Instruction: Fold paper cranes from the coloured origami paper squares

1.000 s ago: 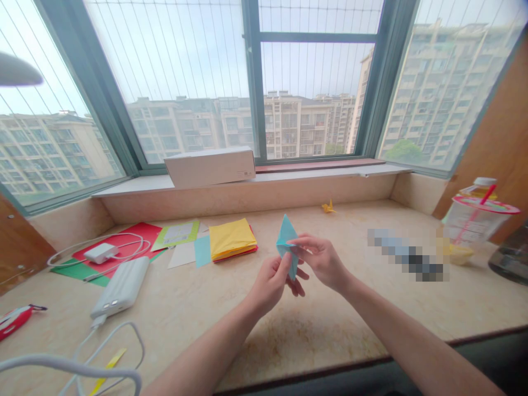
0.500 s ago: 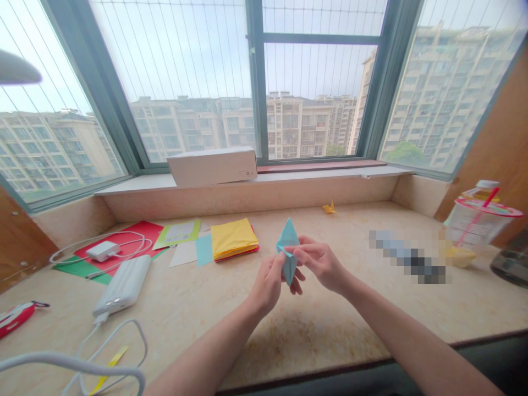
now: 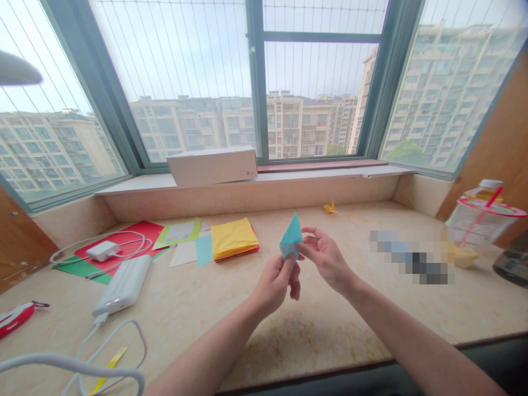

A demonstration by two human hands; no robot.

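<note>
A folded light-blue paper piece (image 3: 291,237) with a pointed top is held above the stone counter (image 3: 231,308). My left hand (image 3: 274,283) pinches its lower end with thumb and fingers. My right hand (image 3: 324,257) grips its right side, fingers curled round it. The lower part of the paper is hidden behind my fingers. A small yellow folded paper figure (image 3: 329,208) stands farther back near the window ledge.
A stack of coloured paper (image 3: 232,238) with a yellow sheet on top lies left of my hands. Further left are red and green sheets, a white charger (image 3: 103,251) and a white power bank (image 3: 122,284) with cables. A plastic cup with straw (image 3: 478,221) stands right.
The blue paper has been turned and tilted so its point now leans right. Less of it shows below my fingers. Both hands have shifted slightly up and right.
</note>
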